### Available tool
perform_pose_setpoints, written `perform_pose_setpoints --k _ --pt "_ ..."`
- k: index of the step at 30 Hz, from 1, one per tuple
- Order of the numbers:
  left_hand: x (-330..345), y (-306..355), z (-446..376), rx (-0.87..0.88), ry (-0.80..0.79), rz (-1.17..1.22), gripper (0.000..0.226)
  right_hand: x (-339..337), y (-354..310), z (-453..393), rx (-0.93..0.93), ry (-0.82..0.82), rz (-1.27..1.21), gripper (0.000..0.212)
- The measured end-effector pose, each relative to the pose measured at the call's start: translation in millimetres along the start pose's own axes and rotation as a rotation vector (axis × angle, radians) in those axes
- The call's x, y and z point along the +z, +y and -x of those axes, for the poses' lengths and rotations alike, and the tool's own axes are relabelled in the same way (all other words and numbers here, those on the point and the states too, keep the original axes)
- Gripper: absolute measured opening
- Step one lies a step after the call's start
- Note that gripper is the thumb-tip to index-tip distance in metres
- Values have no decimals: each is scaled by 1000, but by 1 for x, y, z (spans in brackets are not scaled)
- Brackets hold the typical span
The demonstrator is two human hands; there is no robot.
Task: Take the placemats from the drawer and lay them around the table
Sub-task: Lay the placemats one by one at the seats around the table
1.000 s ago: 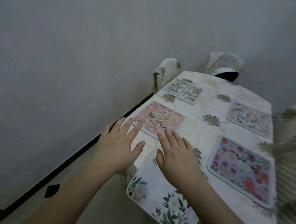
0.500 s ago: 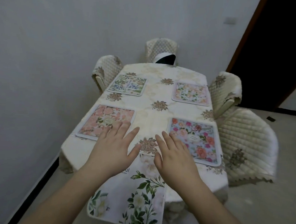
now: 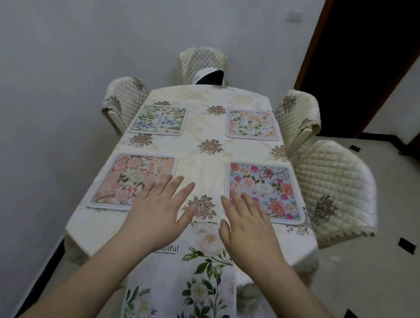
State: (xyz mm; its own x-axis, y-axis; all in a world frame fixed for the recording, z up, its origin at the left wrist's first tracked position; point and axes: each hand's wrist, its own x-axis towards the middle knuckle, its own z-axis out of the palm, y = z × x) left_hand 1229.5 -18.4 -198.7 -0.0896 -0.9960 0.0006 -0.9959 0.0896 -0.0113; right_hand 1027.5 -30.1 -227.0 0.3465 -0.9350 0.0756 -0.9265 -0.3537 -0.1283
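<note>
Hands: my left hand (image 3: 156, 219) and right hand (image 3: 250, 230) flat, fingers spread | white placemat (image 3: 195, 282) at bottom centre reads "…utiful" | bench (image 3: 206, 123) carries four floral mats.

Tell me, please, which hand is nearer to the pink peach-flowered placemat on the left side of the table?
The left hand: its fingers overlap that pink placemat's near right corner. The right hand is across the table's middle, beside the blue rose placemat.

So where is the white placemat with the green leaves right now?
In the head view, the white leafy placemat lies at the table's near end, overhanging its edge, under the left hand and right hand.
</note>
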Motion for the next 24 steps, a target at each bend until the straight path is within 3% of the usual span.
perform_pose_setpoints --k 4,8,15,24 --pt "13 -44 8 30 117 -28 63 4 -37 -4 22 -110 -29 59" --pt "30 -88 17 71 182 -19 59 13 -78 -8 60 -57 -15 60" --pt "57 -111 24 131 156 35 60 34 -120 -6 75 52 25 53" --pt "112 -99 32 132 59 94 59 91 -100 -5 59 -81 7 59"
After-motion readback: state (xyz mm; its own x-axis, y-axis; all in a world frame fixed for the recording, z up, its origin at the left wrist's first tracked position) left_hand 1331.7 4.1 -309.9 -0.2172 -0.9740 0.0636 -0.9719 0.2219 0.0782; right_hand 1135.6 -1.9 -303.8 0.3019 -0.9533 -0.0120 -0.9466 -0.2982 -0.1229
